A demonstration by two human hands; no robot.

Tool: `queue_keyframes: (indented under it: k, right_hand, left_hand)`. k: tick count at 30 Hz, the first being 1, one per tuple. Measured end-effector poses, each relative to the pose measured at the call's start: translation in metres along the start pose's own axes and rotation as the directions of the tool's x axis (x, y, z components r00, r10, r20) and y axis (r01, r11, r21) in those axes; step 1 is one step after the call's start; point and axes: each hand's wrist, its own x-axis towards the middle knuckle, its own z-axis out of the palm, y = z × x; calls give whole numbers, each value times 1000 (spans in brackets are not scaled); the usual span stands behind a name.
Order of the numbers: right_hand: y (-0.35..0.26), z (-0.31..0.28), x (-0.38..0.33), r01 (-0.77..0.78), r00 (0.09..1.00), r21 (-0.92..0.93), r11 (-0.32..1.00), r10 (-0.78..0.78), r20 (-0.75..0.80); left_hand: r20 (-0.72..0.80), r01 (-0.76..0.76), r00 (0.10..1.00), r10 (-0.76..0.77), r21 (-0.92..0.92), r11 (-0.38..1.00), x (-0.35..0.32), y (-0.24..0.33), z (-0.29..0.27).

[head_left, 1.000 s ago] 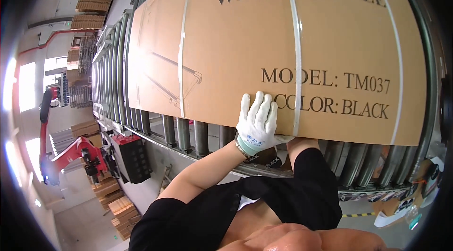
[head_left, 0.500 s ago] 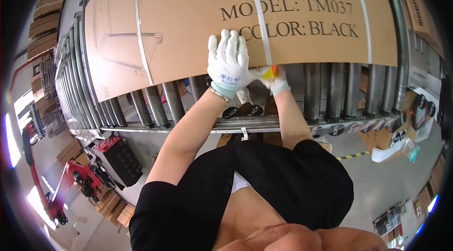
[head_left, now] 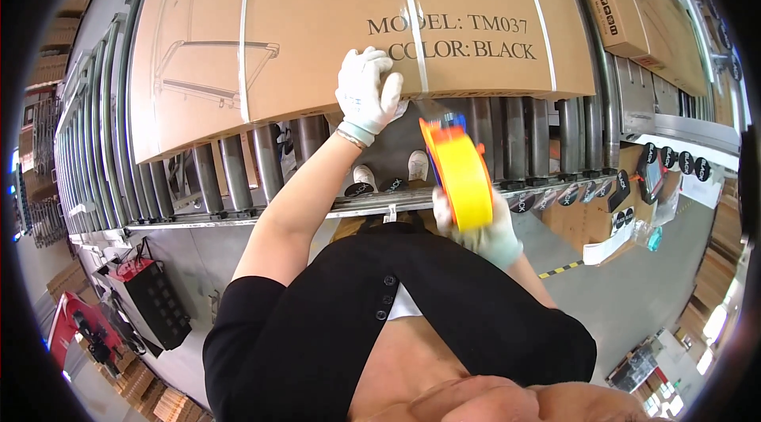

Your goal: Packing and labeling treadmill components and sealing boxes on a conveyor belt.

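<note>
A large brown cardboard box [head_left: 317, 18] lies on metal rollers, bound with white straps and printed with dark lettering and a frame drawing. My left hand [head_left: 366, 93], in a white glove, rests on the box's near edge. Its fingers are bent over and the thumb stands apart from them. My right hand [head_left: 495, 236], also gloved, grips a tape dispenser [head_left: 458, 172] with an orange frame, a blue front part and a wide yellow roll. The dispenser is between the box and my body, its front toward the box. The right fingers are partly hidden behind the roll.
The roller conveyor [head_left: 226, 172] has a metal rail along its near side, with round black labels hanging at the right. A second cardboard box [head_left: 634, 6] lies at the far right. A black-and-red machine [head_left: 147, 299] stands on the floor at the left.
My right hand has drawn back from the box edge toward my body, bringing the tape dispenser into full view. My left fingers, flat on the box before, are now bent at its edge.
</note>
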Motion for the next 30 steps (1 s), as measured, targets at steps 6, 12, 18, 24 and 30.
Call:
queue_keyframes:
  k: [6,12,18,24,30]
  right_hand:
    - [-62,31,155,142,866,-118,983,-66,495]
    - [-22,97,141,802,498,-595,55,-610,616]
    - [-24,122,133,377,179,-234,-896,-177,968]
    - [-38,135,147,622,742,-783,-1,-318,590]
    - [-52,131,164,564,751,-825,34,-436,495]
  left_hand:
    - [129,474,880,-456,-300,828,19,-1,-29]
    - [478,707,604,-638,-691,152,89,22,-92]
    - [716,832,437,-544,-552,-58,136,18,-107]
    - [787,925,376,-489,-282,256,189,-35,-82]
    - [320,285,858,-402,355,890,295,-175,8]
